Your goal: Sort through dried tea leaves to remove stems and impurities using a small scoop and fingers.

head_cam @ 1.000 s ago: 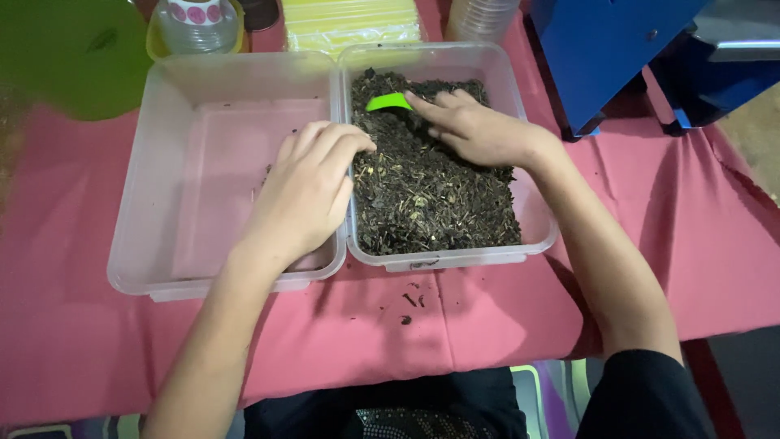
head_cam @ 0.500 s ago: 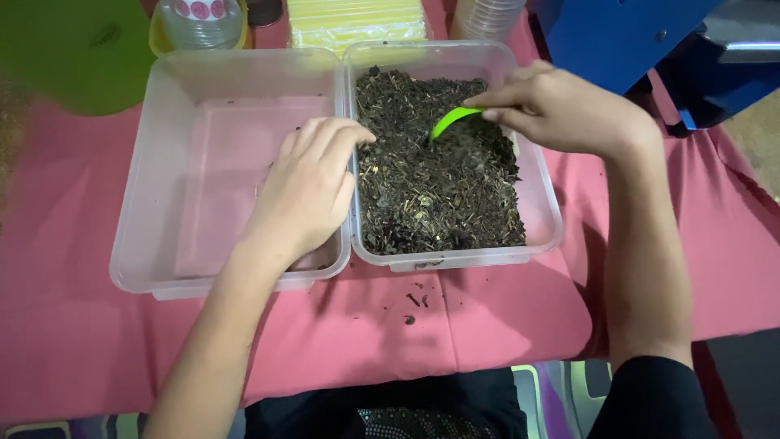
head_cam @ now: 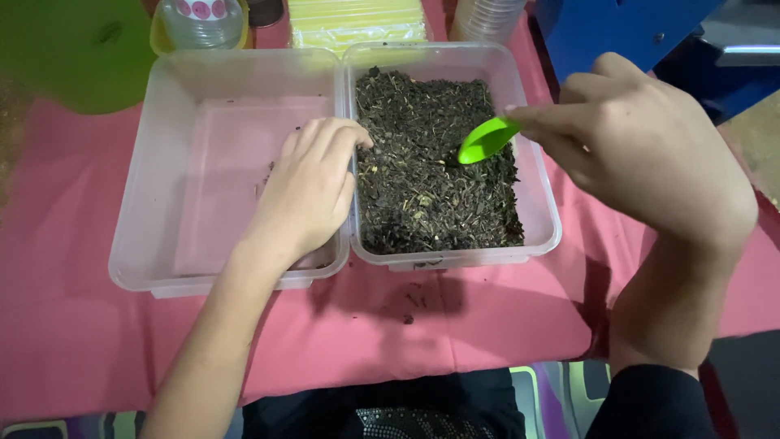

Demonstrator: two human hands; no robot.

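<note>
Two clear plastic tubs stand side by side on a pink cloth. The right tub (head_cam: 536,175) is filled with dark dried leaves (head_cam: 431,171). Inside the left tub (head_cam: 154,179) there are only a few crumbs. My left hand (head_cam: 309,191) rests on the rims where the two tubs meet, fingers curled over the edge. Raised above the right tub's right side, my right hand (head_cam: 650,150) pinches a small green scoop (head_cam: 486,140), whose bowl points down toward the leaves.
A green lid (head_cam: 73,49) lies at the back left. Behind the tubs stand a clear bottle in a yellow holder (head_cam: 199,20), a yellow packet (head_cam: 357,18) and stacked clear cups (head_cam: 486,16). A blue machine (head_cam: 642,32) is at the back right. Loose crumbs (head_cam: 410,301) dot the pink cloth (head_cam: 81,325).
My right hand took the green scoop out of the leaves, lifted it and drew it toward me and to the right. My left hand stayed on the tub rims.
</note>
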